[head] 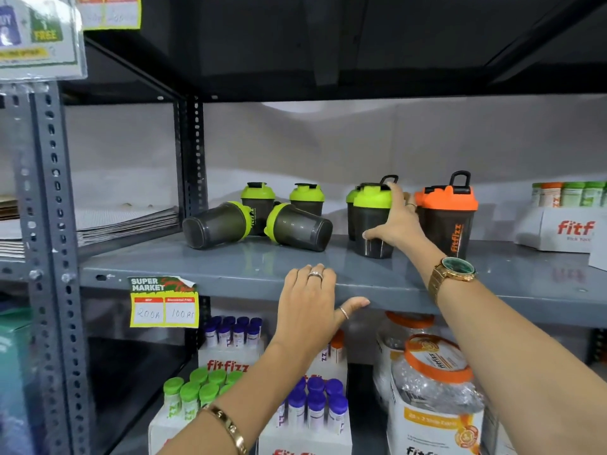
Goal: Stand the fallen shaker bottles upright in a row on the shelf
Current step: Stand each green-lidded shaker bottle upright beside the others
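On the grey shelf (394,284), the right hand (399,221) grips an upright green-lid shaker (372,221), just beside the orange-lid shaker (448,221). The left hand (310,298) lies open on the shelf edge, near two fallen shakers (297,226), which lie between it and two upright ones behind.

Six green-lidded shakers sit on the shelf (230,267): two lying down (216,224) (297,226), two standing behind those (258,205) (307,198), and two standing under the right hand's fingers (397,195), one (372,221) in front of the other (350,208). One orange-lidded shaker (446,221) stands just beyond those fingers.
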The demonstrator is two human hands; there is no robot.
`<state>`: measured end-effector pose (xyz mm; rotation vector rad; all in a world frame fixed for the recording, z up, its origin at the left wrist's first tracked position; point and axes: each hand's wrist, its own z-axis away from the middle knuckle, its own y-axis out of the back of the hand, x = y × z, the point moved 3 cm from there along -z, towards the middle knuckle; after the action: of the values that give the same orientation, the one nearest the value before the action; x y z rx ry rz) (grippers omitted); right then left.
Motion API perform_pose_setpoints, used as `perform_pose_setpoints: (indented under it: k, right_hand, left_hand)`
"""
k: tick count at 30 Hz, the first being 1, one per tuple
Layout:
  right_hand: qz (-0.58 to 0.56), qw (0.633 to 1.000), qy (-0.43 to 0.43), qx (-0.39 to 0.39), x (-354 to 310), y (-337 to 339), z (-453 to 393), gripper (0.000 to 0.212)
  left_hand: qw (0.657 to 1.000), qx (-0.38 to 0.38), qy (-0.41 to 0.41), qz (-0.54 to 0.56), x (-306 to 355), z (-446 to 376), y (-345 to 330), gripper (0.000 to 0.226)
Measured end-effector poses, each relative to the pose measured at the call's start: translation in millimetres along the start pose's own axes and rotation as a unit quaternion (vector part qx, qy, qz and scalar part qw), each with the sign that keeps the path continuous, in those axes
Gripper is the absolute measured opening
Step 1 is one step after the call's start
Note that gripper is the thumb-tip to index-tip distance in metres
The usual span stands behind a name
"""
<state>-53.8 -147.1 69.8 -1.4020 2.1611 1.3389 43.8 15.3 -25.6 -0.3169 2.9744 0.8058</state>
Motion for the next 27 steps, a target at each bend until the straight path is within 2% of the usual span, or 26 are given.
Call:
perform_pose_setpoints:
  k: [3,7,9,13,16,20,23,27]
  right_hand:
    - [0.007,1.0,0.006,0.02,-5,2,1,0.101]
    - [0.119,0.973,0.063,0.186,-32,13,2,0.08]
    - [0.199,0.956,0.078,0.2,-45,13,-1,0.072]
    - [0.248,0.95,0.088,0.168,-52,4,-9,0.059]
    - [0.224,0.957,0.092,0.157,-51,6,-12,0.047]
    - [0.182,0.973,0.09,0.11,-45,13,-16,0.046]
    - [0.13,0.986,0.086,0.062,-36,19,-20,0.044]
    - [-0.008,0.999,0.03,-0.02,-22,31,-28,0.039]
  left_hand:
    - [1.0,-0.001,-0.002,-0.007,0,-1,1,0.081]
    - [1.0,-0.003,-0.001,-0.025,0,0,-3,0.072]
    - [1.0,-0.004,0.001,-0.023,-1,1,-4,0.074]
    - [1.0,0.001,0.002,-0.01,-2,1,-4,0.079]
    - [1.0,-0.004,0.005,-0.015,-2,1,-3,0.08]
    - [1.0,-0.001,0.004,-0.014,-3,1,-3,0.078]
    - [1.0,0.002,0.003,-0.007,-2,1,-2,0.083]
    - [1.0,0.008,0.003,-0.002,-1,2,-1,0.082]
